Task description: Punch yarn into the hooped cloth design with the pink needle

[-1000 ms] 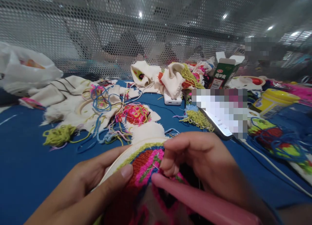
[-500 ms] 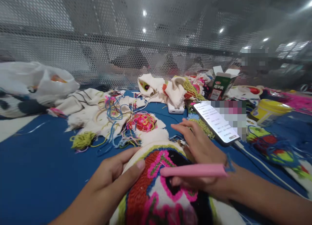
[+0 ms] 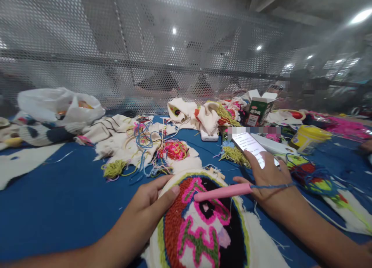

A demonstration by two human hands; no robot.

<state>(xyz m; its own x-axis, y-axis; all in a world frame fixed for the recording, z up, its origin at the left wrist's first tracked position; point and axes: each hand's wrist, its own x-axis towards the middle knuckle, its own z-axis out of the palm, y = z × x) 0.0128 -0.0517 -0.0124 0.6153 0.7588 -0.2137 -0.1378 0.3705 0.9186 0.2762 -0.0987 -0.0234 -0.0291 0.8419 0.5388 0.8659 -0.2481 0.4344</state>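
My left hand (image 3: 157, 204) grips the left rim of an embroidery hoop (image 3: 170, 192), thumb on top and fingers behind. The hooped cloth carries a red, black, pink and green yarn design (image 3: 203, 237) with a yellow-green border. A pink punch needle (image 3: 223, 192) stands tilted in the design, held by no hand, with blue yarn running from its back end towards my right wrist. My right hand (image 3: 264, 175) is open, fingers apart, over the lower part of a lit phone (image 3: 251, 144); a fingertip appears to touch its screen.
Yarn tangles (image 3: 174, 150) and cloth scraps (image 3: 114, 134) lie behind the hoop on the blue table (image 3: 81, 206). A white power bank (image 3: 209, 135), a green box (image 3: 258, 109) and a yellow tub (image 3: 310, 138) stand further back. A white plastic bag (image 3: 61, 103) sits left, before a perforated metal screen (image 3: 116, 59).
My right hand has left the hoop and moved right onto the phone. The punch needle stays in the cloth. The view has shifted, showing more of the hoop.
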